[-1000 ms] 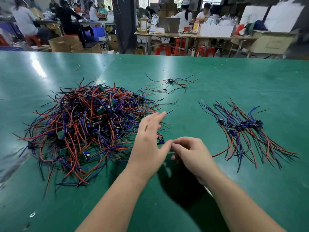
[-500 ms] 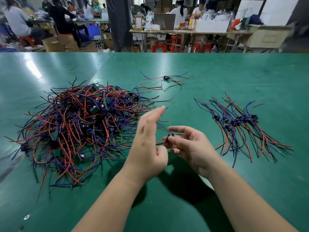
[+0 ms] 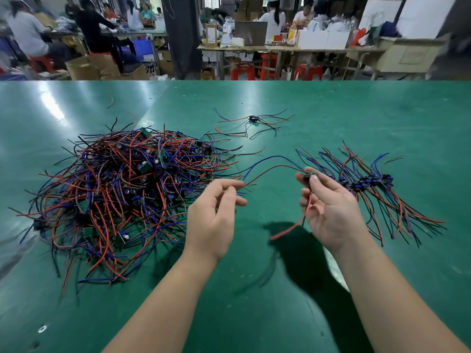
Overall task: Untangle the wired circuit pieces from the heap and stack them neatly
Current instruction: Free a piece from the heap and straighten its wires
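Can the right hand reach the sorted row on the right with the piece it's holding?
Probably yes. The right hand pinches the circuit piece just beside the sorted row, and nothing lies between them.

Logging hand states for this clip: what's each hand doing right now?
Left hand: loosely curled by the wire ends; grip cannot be told.
Right hand: holding the circuit piece.

Glossy green table (image 3: pixel 331 118), plastic-sheathed wires (image 3: pixel 122 189)
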